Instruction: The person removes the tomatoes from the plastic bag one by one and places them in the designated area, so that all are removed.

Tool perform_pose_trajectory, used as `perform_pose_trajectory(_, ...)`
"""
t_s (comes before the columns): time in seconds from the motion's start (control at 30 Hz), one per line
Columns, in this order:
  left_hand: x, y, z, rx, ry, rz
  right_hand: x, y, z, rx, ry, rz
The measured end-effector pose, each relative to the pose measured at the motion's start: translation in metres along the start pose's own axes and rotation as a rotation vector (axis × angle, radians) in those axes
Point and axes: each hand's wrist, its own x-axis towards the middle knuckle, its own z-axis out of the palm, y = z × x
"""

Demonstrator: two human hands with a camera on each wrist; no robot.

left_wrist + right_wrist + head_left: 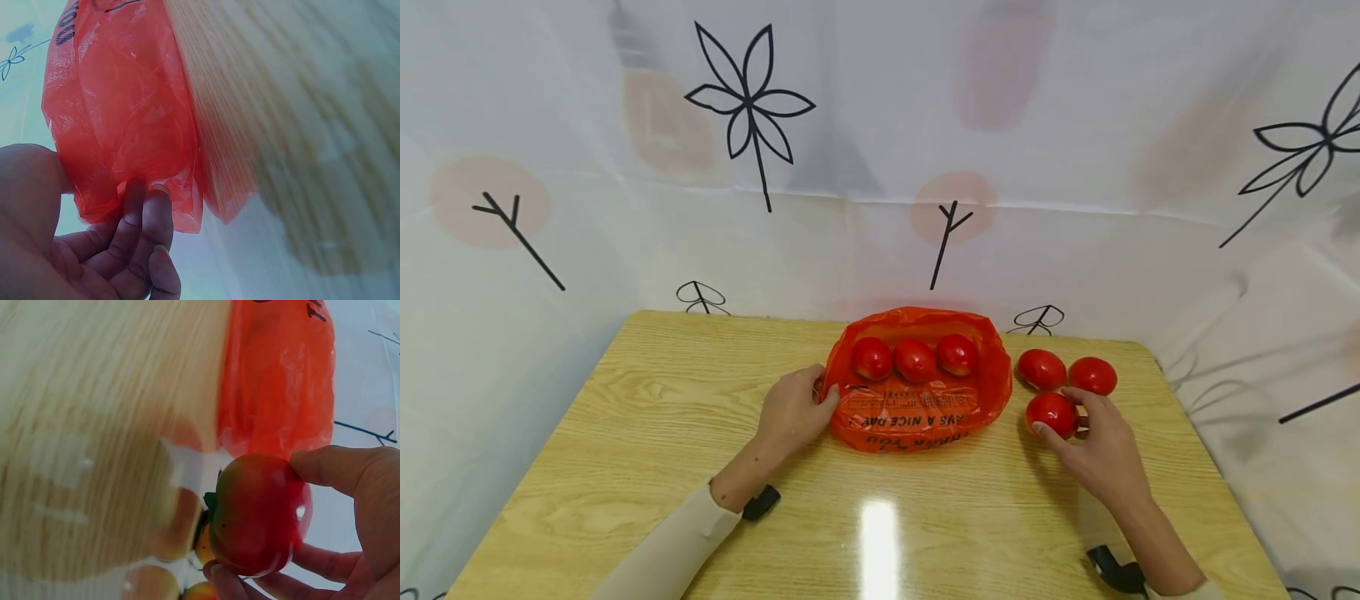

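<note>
My left hand (796, 408) pinches rim of red bag (995, 375); my right hand (1101, 446) grips tomato (1051, 412). Bag's print (917, 421) reads "THANK YOU", "NICE DAY".

From my remote station, I count six tomatoes (1050, 413): three inside one plastic bag (910, 419), three outside it. Also in view are one left hand (793, 409), one right hand (1102, 439), two sleeves (673, 537) and one table (625, 433).

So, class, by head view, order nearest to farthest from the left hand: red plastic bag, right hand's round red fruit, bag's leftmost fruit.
1. Red plastic bag: left edge gripped.
2. Leftmost round red fruit: inside bag.
3. Round red fruit in right hand: right of bag.
</note>
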Motion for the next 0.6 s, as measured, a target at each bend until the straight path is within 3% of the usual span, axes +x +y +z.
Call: perform_pose_trajectory(0.6, -0.0004, 0.0008, -0.0007, -0.001, -0.007, -0.002, 0.0025, 0.0095, 0.007, -0.002, -0.016, 0.006)
